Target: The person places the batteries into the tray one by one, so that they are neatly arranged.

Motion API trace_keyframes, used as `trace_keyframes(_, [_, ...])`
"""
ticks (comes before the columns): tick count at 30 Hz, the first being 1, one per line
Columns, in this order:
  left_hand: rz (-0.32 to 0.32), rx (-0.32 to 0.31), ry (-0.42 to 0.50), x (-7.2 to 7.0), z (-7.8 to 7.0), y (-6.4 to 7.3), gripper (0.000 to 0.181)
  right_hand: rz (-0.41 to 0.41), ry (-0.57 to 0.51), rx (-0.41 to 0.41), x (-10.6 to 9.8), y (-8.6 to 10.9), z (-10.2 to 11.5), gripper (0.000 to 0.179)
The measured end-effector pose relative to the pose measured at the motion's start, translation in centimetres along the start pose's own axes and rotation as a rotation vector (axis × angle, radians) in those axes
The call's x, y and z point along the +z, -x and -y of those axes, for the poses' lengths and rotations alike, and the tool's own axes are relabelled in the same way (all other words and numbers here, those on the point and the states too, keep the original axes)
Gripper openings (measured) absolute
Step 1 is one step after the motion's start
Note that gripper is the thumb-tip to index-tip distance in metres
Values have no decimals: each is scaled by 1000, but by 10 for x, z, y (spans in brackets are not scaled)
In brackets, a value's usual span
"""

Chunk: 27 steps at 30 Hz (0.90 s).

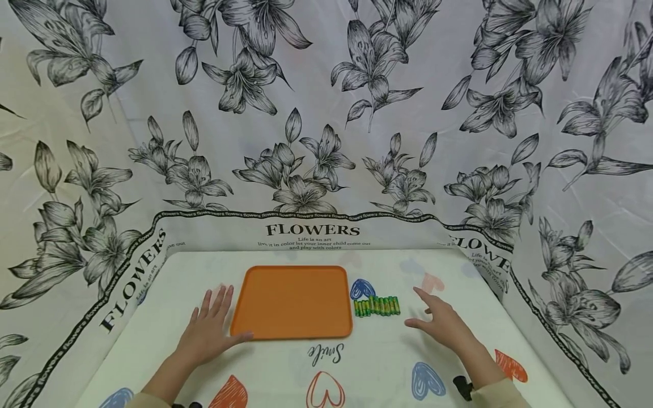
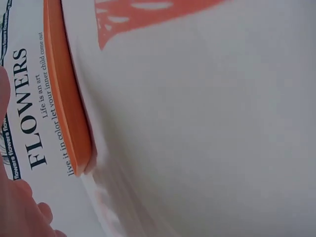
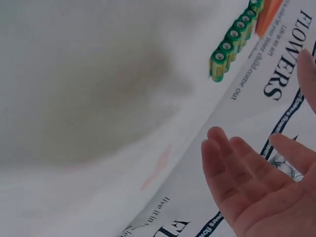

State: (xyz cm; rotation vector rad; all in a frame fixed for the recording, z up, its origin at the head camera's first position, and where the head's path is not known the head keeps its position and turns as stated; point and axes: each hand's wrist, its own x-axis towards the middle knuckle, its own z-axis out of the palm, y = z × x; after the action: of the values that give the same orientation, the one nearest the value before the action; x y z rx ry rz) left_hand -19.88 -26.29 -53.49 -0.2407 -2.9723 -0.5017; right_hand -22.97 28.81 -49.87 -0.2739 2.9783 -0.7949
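Note:
An orange tray [image 1: 296, 303] lies flat on the table, with nothing on it. Just right of it, a row of several green and yellow batteries [image 1: 377, 306] lies side by side; the right wrist view shows the ends of these batteries [image 3: 227, 47]. My left hand [image 1: 206, 331] is at the tray's left edge, fingers spread and straight, its thumb over the near left corner; whether it touches the tray I cannot tell. To the right of the batteries, apart from them, my right hand [image 1: 444, 323] has its fingers extended and holds nothing.
A white tablecloth [image 1: 377, 377] with printed hearts and the word Smile covers the table. Behind and on both sides hangs a white curtain [image 1: 316, 102] with black flower prints. A dark band [image 1: 462, 388] shows at the right wrist.

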Motion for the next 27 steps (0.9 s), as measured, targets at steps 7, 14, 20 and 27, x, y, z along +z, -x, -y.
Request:
trace_keyframes(7, [131,-28,264,8,-5,-7,126,46,-211,13,16,-15,-7,86])
trace_keyframes(14, [241,-113,398,9,-4,-13,135,66,-380,81,33,-38,-11,86])
trace_keyframes(20, [231,-135,471,16,2,-17,138,46,-350,142,47,-55,-12,83])
trace_keyframes(27, [246,-191,452,20,7,-19,134,43,-303,167,53,-62,-13,73])
